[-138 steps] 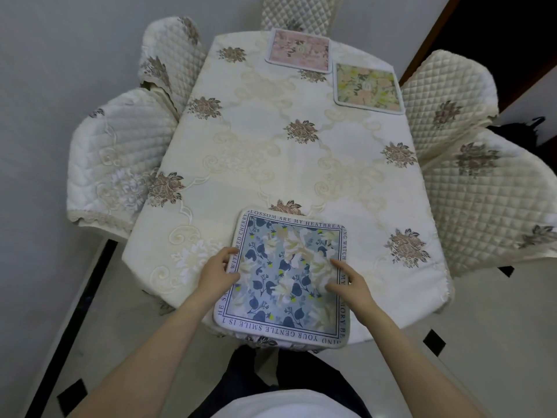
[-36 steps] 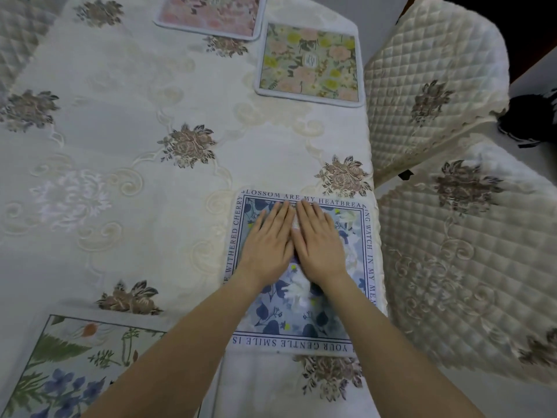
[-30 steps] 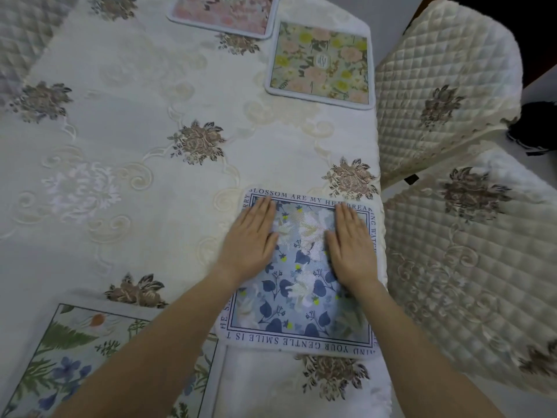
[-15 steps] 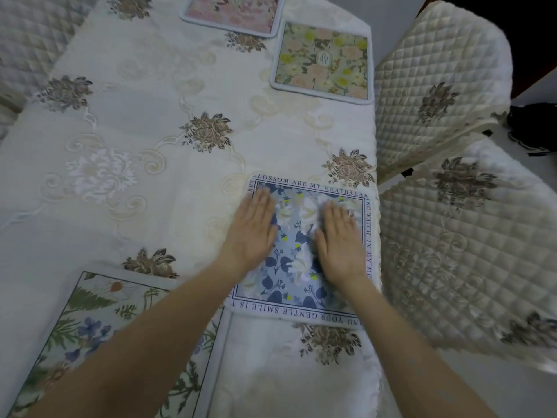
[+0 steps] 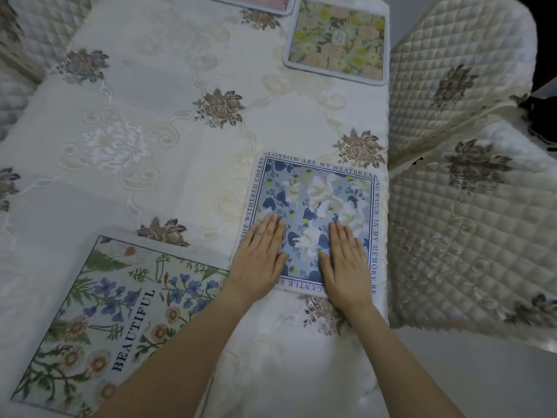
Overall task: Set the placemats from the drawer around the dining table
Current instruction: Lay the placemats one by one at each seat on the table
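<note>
Placemats are going down one by one. The blue placemat (image 5: 313, 212) lies flat on the table (image 5: 180, 86), tight against the right edge, just in front of a padded chair (image 5: 470, 236). A moment ago both hands lay higher up on it, and now they have slid back toward its near edge. That looks like a last smoothing stroke, so this mat is likely done. The left hand (image 5: 259, 260) and the right hand (image 5: 343, 260) both press flat on it, fingers straight and close together, holding nothing.

A green flower placemat (image 5: 99, 312) lies at the near end, its corner close to the left wrist. A yellow flower placemat (image 5: 337, 40) lies farther up the right side, and a pink one (image 5: 250, 0) shows only as a strip at the top. The left side of the table has lots of open cloth, so there is room for more mats there. The blue mat has almost no room to move right
</note>
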The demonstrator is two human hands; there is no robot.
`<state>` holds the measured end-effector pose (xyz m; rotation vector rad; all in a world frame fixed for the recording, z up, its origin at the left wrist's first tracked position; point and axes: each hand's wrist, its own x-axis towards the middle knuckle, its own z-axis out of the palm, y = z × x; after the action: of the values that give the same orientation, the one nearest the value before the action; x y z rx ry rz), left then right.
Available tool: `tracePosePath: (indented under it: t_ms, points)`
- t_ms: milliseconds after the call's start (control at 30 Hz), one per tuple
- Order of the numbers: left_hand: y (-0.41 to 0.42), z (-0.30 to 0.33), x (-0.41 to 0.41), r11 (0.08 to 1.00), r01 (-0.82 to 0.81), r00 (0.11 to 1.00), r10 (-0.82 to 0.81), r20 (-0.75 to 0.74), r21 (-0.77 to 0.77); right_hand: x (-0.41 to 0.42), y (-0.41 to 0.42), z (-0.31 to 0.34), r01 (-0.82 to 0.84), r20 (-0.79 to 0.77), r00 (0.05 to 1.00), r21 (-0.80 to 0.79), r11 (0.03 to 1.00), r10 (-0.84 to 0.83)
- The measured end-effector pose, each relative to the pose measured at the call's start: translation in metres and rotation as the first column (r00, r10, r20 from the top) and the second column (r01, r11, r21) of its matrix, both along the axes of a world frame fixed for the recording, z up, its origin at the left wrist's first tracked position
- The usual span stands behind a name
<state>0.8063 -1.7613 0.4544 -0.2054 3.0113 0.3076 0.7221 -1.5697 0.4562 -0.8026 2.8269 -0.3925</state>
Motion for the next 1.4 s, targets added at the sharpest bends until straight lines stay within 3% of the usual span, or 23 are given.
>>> tracePosePath:
  t_ms: [233, 467, 633, 733, 1033, 1200, 1400]
  points:
    - [-0.009, 0.003, 0.005, 0.999, -0.044, 0.998, 0.045, 0.041, -0.023, -0.004, 0.021, 0.005, 0.056, -0.006, 0.998, 0.025, 0.998, -0.055]
    - [-0.014, 0.047, -0.004, 0.998, -0.033, 0.979, 0.043, 0.2, -0.056, -0.007, 0.015, 0.041, -0.004, 0.079, 0.997, 0.161, 0.987, -0.009]
    - [-0.01, 0.108, 0.024, 0.993, -0.104, 0.991, 0.108, -0.079, 0.054, 0.032, -0.001, 0.091, 0.055, 0.055, 0.997, -0.06, 0.997, -0.052]
    - [-0.003, 0.127, 0.065, 0.981, -0.177, 0.957, 0.19, -0.219, 0.076, 0.065, -0.01, 0.103, 0.004, -0.038, 0.999, -0.18, 0.984, -0.011]
    - [0.013, 0.134, 0.184, 0.932, -0.342, 0.908, 0.361, -0.213, 0.121, 0.15, -0.02, 0.113, -0.177, -0.105, 0.982, -0.185, 0.967, 0.16]
    - [0.004, 0.14, 0.232, 0.929, -0.333, 0.879, 0.367, -0.305, 0.158, 0.193, -0.024, 0.118, -0.162, -0.049, 0.987, -0.26, 0.952, 0.154]
    - [-0.039, 0.122, 0.276, 0.906, -0.365, 0.881, 0.411, -0.234, 0.215, 0.234, -0.044, 0.114, -0.081, -0.013, 0.997, -0.248, 0.965, 0.081]
